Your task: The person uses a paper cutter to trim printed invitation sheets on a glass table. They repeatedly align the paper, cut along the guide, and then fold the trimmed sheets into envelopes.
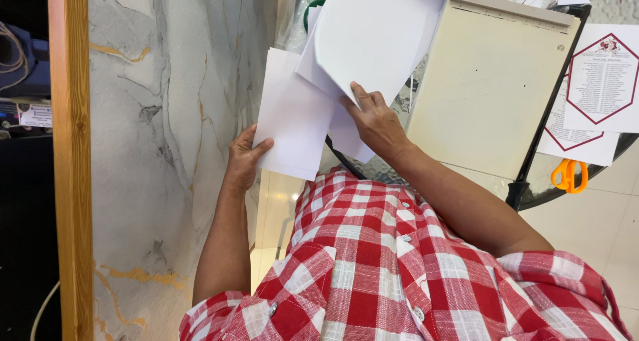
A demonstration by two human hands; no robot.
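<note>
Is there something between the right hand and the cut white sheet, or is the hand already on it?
Nothing visible stands between them. The right hand already pinches the cut white sheet at its lower edge. The left hand holds a separate stack of white paper beside it.

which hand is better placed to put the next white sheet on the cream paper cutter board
Probably the right hand: it grips the white curved-edged paper sheet right beside the cream paper cutter board. The left hand holds rectangular white sheets farther away, by the marble wall.

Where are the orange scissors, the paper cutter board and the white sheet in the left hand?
orange scissors (pixel 568 174), head view, on the handles.
paper cutter board (pixel 489 81), head view, on its bare cream surface.
white sheet (pixel 293 114), head view, on its middle.
</note>
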